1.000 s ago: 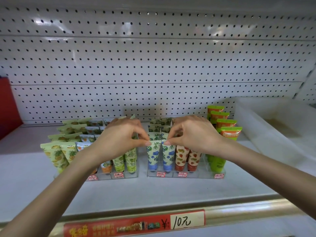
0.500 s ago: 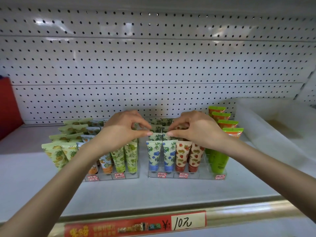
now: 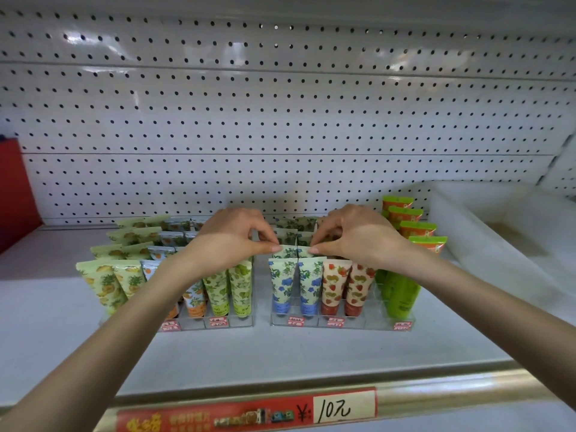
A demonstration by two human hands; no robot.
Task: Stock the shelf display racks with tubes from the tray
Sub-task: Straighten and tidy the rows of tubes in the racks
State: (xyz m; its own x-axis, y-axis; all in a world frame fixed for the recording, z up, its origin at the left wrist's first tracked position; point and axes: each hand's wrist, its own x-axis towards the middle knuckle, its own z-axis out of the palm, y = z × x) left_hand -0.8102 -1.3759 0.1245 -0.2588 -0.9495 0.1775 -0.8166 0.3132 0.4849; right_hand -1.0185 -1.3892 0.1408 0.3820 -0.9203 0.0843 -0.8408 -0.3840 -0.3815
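Two clear display racks stand side by side on the white shelf, the left rack (image 3: 215, 326) and the right rack (image 3: 343, 326), both filled with rows of patterned tubes. My left hand (image 3: 229, 241) and my right hand (image 3: 352, 236) meet over the right rack's blue-flower column. Each pinches a top corner of the second-row blue-flower tubes (image 3: 291, 252), just behind the front blue-flower tubes (image 3: 296, 285). Strawberry tubes (image 3: 346, 286) and green tubes (image 3: 402, 291) fill the columns to the right. The white tray (image 3: 467, 244) lies at the far right.
Pineapple tubes (image 3: 109, 285) and lime-pattern tubes (image 3: 230, 288) fill the left rack. A perforated white back panel (image 3: 280, 120) rises behind. A red object (image 3: 15, 188) stands at the left edge. A price strip marked 10 (image 3: 343, 408) runs along the shelf's front lip.
Both hands have moved back from the front blue-flower tubes to the row behind, still pinching tube tops together. The front row now stands uncovered.
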